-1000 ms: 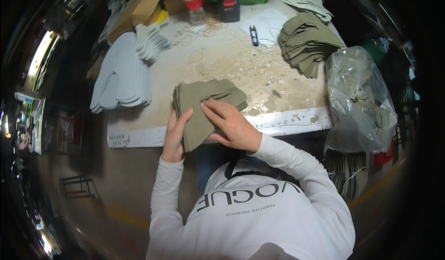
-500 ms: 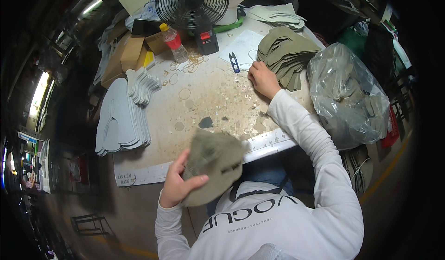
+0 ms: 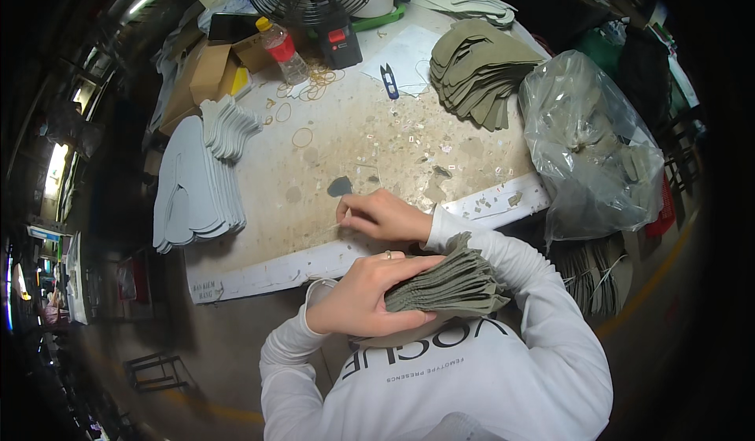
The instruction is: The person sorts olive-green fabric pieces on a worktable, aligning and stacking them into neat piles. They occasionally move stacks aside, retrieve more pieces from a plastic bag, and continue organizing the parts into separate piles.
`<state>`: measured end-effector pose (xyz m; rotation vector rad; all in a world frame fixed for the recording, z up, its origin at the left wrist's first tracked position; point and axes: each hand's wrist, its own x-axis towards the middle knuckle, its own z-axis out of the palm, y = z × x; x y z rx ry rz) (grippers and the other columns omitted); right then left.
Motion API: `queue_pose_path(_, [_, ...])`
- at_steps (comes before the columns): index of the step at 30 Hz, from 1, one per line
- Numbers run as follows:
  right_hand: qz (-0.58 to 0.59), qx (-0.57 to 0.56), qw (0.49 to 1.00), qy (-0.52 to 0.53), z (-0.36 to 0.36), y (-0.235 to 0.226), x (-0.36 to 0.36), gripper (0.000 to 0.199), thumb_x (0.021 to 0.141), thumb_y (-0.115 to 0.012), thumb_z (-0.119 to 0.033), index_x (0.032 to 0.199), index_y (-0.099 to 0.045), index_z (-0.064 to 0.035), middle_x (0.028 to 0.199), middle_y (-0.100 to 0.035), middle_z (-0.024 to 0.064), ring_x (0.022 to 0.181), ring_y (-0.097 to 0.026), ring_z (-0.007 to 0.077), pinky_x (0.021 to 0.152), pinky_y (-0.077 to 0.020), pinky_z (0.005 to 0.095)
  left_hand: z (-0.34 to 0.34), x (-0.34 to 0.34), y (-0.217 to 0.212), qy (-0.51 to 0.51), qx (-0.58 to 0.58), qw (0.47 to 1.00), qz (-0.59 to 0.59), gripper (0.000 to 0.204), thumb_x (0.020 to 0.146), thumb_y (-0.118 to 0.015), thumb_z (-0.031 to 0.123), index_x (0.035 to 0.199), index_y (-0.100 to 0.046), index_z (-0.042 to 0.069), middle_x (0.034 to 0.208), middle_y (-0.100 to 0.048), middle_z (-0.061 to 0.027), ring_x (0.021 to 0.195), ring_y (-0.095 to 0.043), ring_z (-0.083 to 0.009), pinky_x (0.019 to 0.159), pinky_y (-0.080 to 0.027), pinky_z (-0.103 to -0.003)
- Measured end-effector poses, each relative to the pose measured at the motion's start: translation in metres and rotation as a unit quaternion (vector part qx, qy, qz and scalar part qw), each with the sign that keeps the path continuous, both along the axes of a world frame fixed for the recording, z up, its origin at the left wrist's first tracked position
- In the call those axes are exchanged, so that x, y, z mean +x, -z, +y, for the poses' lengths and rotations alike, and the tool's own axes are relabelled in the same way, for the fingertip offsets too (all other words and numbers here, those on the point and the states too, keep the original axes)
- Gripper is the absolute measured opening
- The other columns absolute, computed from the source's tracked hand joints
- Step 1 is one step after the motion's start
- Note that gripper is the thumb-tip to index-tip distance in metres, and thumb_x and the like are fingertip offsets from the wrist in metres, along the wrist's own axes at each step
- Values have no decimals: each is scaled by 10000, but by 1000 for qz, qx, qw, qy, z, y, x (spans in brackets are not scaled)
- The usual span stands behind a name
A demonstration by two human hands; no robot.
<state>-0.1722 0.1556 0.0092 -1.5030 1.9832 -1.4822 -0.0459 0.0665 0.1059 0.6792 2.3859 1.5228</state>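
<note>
Left hand (image 3: 362, 295), lower centre of the frame: fingers and thumb wrapped around one end of a bundle of olive fabric pieces (image 3: 452, 284). Bundle: against the shirt front, below the desk edge in the picture, its far ends fanned toward the right. Risk: pieces slipping out toward the lap or floor; likely cause, one-sided grip on a loose-ended stack. Second risk: uneven edges, should the thumb's pressure ease.

Right hand (image 3: 385, 214), centre of the frame: fingers curled in, thumb near the fingertips, apart from the bundle; whether it pinches something thin, cannot tell. Risk: forearm, just beside the fanned ends, knocking pieces askew.

Desk (image 3: 330, 138), centre: littered with small scraps. Dark scrap (image 3: 340, 187), just above the right hand: could cling to the fabric if the bundle is laid there.

Rubber bands (image 3: 303, 136), upper left of centre: loose, liable to catch under a stack.

Snips (image 3: 389, 81), upper centre: points toward the top; a nick possible if reached for blindly.

Olive pile (image 3: 480, 63), upper right: overlapping, unbound; could slide if brushed by a sleeve.

Clear plastic bag (image 3: 590, 142), right: bulging over the desk's corner; could tip if bumped.
</note>
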Motion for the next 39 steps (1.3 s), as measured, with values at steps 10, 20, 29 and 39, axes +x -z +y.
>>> queue_pose_path(10, [-128,56,989,-37,13,-24,-39,121,900,-633,-138,923,-664,-23,729,-689,31,634,-661,112,613,-504,264,2,6,-2,-18,50,997,58,658,669,-794,181,1258,-596,-36,1021,-671,-169,933,-652,-276,829,-485,-317])
queue_pose_path(20, [-234,-103,948,-190,55,3,-18,314,989,-531,-275,1117,-558,11,1075,-598,62,991,-598,119,860,-479,254,5,-12,21,-126,117,984,47,665,765,-784,222,1315,-535,-55,1402,-467,-209,1255,-512,-309,1052,-383,-377])
queue_pose_path(29, [-560,-66,825,-40,124,62,20,496,992,-525,-239,1424,-400,-31,1379,-510,91,1217,-541,171,1016,-454,313,-4,-1,57,-213,198,954,-78,570,812,-764,124,1318,-554,-32,1228,-528,-121,1153,-543,-189,995,-418,-301])
queue_pose_path(39, [-349,38,926,-137,119,55,5,526,987,-530,-188,1465,-361,-46,1435,-476,84,1248,-522,163,1033,-447,318,-20,6,76,-237,208,931,-186,540,818,-762,96,1307,-570,-30,1053,-535,-55,997,-546,-113,891,-425,-242])
